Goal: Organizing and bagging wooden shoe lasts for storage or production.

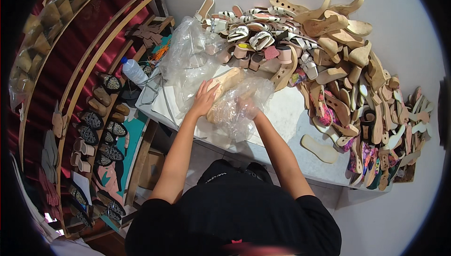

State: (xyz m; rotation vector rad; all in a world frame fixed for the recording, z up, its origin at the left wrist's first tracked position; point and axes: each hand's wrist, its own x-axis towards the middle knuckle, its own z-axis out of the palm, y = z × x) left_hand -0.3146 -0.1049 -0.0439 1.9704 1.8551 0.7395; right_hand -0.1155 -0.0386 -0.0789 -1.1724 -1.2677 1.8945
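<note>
A pale wooden shoe sole (pixel 229 80) lies on the work table. My left hand (pixel 204 100) rests against its near left edge, fingers stretched out and slightly apart. Clear crinkled plastic (pixel 256 91) spreads over the sole's near right side. My right hand (pixel 248 109) shows blurrily through the plastic, its fingers curled and closed on it. Whether anything else is in that hand is hidden. Another tan wooden piece (pixel 213 113) shows partly beneath the plastic, between my hands.
A larger clear plastic bag (pixel 190 49) sits beyond my left hand. Strappy sandals (pixel 260 39) and wooden soles (pixel 329 26) pile along the table's back and right. One loose flat sole (pixel 319 149) lies near the front edge. Left stand a water bottle (pixel 134 71) and a shoe rack (pixel 101 129).
</note>
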